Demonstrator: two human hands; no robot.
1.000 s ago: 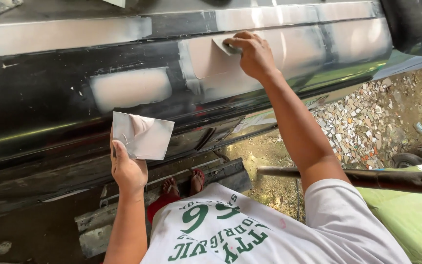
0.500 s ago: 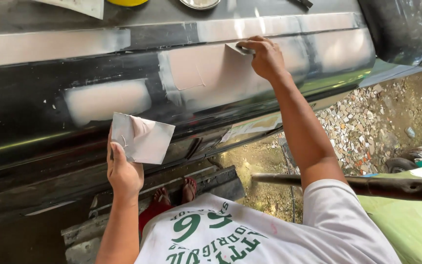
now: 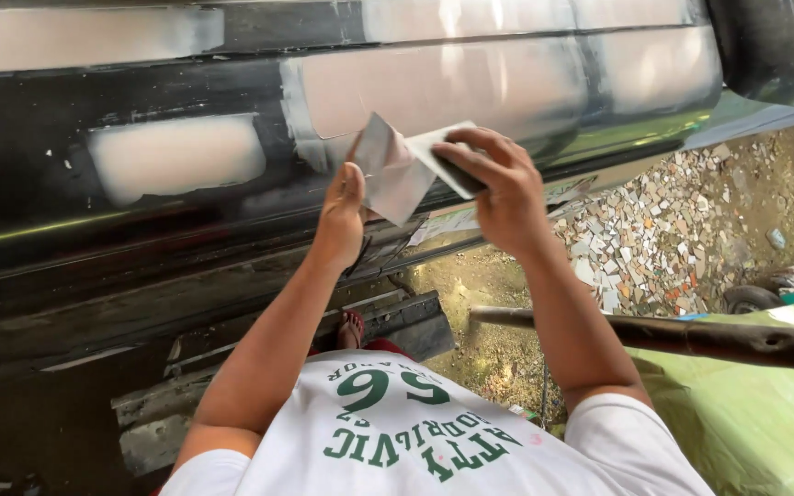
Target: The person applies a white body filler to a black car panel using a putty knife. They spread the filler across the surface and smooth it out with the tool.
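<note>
My left hand (image 3: 342, 216) holds a flat grey metal plate (image 3: 388, 173) smeared with pale putty, tilted in front of me. My right hand (image 3: 498, 188) grips a small flat spreader (image 3: 443, 158) whose edge rests against the plate. Both hands meet just in front of a black car body panel (image 3: 48, 211) that carries pale filler patches, a small one (image 3: 176, 156) at the left and a wide one (image 3: 443, 83) behind the hands.
A brown wooden pole (image 3: 691, 335) crosses at the right above a green sheet (image 3: 755, 422). Broken tile rubble (image 3: 654, 239) lies on the ground at the right. Grey boards (image 3: 158, 413) lie under the panel, with my sandalled foot (image 3: 353, 326) beside them.
My right hand has left the wide filler patch and come down to the plate. My left hand has lifted the plate up to meet the spreader.
</note>
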